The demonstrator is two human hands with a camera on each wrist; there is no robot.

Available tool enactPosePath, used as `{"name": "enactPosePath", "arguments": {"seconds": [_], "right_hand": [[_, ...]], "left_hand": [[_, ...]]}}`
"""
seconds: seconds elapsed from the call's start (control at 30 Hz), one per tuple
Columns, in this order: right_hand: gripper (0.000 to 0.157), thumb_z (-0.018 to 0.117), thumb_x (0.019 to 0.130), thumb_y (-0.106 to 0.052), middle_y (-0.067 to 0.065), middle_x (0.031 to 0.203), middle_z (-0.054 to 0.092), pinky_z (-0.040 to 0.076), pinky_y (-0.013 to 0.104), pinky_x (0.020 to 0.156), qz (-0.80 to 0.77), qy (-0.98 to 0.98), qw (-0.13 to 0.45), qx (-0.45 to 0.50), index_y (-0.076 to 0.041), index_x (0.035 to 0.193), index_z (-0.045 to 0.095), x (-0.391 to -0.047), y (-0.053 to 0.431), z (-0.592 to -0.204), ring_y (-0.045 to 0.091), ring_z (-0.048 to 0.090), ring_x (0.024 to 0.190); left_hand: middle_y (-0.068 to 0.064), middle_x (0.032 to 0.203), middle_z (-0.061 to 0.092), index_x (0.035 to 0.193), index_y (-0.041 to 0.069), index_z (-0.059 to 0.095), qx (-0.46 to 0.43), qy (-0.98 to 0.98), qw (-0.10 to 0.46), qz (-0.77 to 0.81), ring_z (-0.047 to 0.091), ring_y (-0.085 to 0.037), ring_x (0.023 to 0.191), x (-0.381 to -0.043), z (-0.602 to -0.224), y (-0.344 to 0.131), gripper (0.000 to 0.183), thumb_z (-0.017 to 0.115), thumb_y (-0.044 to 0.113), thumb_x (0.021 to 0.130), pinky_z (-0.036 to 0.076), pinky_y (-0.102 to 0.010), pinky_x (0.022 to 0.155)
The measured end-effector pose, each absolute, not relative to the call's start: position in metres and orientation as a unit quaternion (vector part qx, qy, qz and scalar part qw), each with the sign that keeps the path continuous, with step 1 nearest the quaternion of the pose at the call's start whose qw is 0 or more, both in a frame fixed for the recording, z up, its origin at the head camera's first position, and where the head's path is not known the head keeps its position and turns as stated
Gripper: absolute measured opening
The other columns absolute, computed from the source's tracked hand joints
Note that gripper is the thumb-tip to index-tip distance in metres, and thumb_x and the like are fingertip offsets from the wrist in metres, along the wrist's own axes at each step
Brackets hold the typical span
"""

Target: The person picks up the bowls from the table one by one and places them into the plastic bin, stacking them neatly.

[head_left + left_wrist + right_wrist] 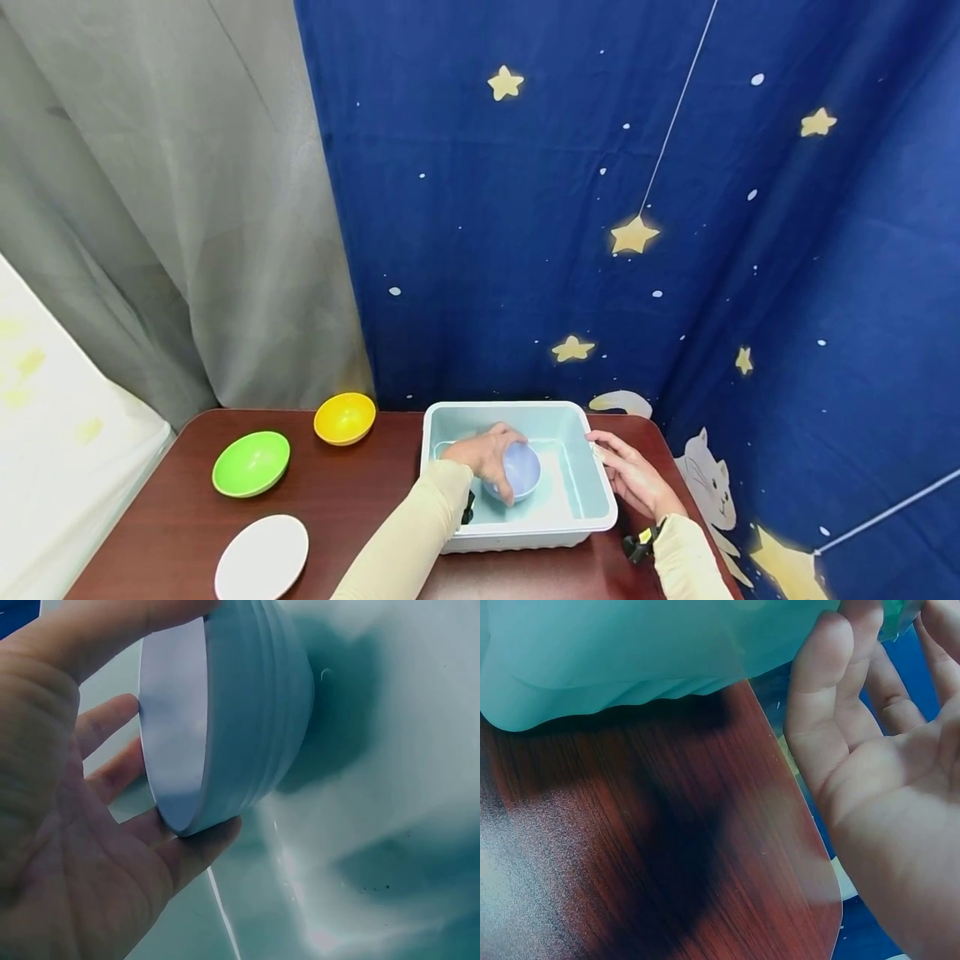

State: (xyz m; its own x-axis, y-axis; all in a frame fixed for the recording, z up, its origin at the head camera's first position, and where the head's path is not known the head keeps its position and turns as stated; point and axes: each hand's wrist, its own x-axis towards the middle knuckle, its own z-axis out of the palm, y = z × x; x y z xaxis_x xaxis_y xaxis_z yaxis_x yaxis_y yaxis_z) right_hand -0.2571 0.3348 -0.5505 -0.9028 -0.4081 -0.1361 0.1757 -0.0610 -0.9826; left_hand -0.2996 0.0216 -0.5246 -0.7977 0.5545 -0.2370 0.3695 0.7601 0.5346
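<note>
In the head view my left hand (487,458) reaches into a pale blue plastic basin (517,527) and grips a light blue-violet bowl (523,468). The left wrist view shows that bowl (259,712) on its side relative to the camera, its ribbed outer wall facing the basin. There my left hand (97,825) has the thumb on one side of the rim and fingertips on the other. At the basin's right side is my right hand (633,477), its loosely bent fingers touching the rim. In the right wrist view, the right hand's fingers (825,652) overlap the basin's outer wall (630,652).
Left of the basin, a yellow bowl (345,419) sits near the back edge of the brown table (360,492). Closer in are a green bowl (251,464) and a white plate (262,557). A blue star-patterned curtain (480,250) and a grey curtain (247,208) hang behind.
</note>
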Motion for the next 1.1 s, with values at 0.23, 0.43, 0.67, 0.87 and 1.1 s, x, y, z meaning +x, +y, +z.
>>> {"name": "enactPosePath", "arguments": {"seconds": [0.23, 0.43, 0.67, 0.87, 1.1], "right_hand": [[0.037, 0.051, 0.108, -0.023, -0.003, 0.12, 0.068, 0.059, 0.032, 0.082, -0.73, 0.648, 0.2, -0.091, -0.013, 0.143, 0.046, -0.2564, 0.3338, -0.5535, 0.011, 0.068, 0.093], [0.034, 0.049, 0.108, -0.021, -0.002, 0.124, 0.069, 0.06, 0.035, 0.086, -0.733, 0.641, 0.205, -0.096, -0.015, 0.142, 0.048, -0.2554, 0.3338, -0.5539, 0.014, 0.071, 0.099], [0.032, 0.047, 0.109, -0.02, -0.004, 0.122, 0.07, 0.06, 0.036, 0.086, -0.736, 0.64, 0.199, -0.097, -0.017, 0.141, 0.049, -0.2543, 0.3353, -0.5526, 0.013, 0.072, 0.1], [0.043, 0.047, 0.109, -0.023, 0.0, 0.125, 0.068, 0.06, 0.039, 0.087, -0.719, 0.66, 0.197, -0.087, -0.007, 0.148, 0.039, -0.2556, 0.3339, -0.5535, 0.017, 0.072, 0.102], [0.042, 0.049, 0.108, -0.024, 0.0, 0.125, 0.068, 0.059, 0.04, 0.088, -0.717, 0.665, 0.194, -0.078, -0.008, 0.147, 0.041, -0.2546, 0.3322, -0.5494, 0.018, 0.072, 0.102]], "left_hand": [[0.011, 0.144, 0.047, 0.144, 0.03, 0.054, 0.238, 0.918, 0.196, 0.248, 0.057, -0.018, 0.115, -0.2992, -0.5302, 0.0215, 0.099, 0.1, 0.025, 0.057, 0.055, -0.037, 0.088], [0.012, 0.145, 0.046, 0.143, 0.032, 0.054, 0.225, 0.922, 0.198, 0.245, 0.057, -0.018, 0.114, -0.298, -0.5305, 0.0221, 0.098, 0.1, 0.026, 0.057, 0.055, -0.038, 0.087], [0.01, 0.148, 0.042, 0.148, 0.033, 0.049, 0.224, 0.918, 0.219, 0.245, 0.056, -0.023, 0.12, -0.2976, -0.5252, 0.0236, 0.103, 0.1, 0.024, 0.059, 0.054, -0.043, 0.092], [0.008, 0.149, 0.043, 0.148, 0.033, 0.049, 0.224, 0.914, 0.221, 0.258, 0.054, -0.023, 0.123, -0.2963, -0.5229, 0.0227, 0.103, 0.099, 0.02, 0.059, 0.053, -0.046, 0.096], [0.002, 0.148, 0.047, 0.143, 0.03, 0.055, 0.233, 0.918, 0.203, 0.249, 0.056, -0.021, 0.123, -0.3018, -0.5242, 0.024, 0.092, 0.097, 0.025, 0.061, 0.054, -0.043, 0.095]]}}
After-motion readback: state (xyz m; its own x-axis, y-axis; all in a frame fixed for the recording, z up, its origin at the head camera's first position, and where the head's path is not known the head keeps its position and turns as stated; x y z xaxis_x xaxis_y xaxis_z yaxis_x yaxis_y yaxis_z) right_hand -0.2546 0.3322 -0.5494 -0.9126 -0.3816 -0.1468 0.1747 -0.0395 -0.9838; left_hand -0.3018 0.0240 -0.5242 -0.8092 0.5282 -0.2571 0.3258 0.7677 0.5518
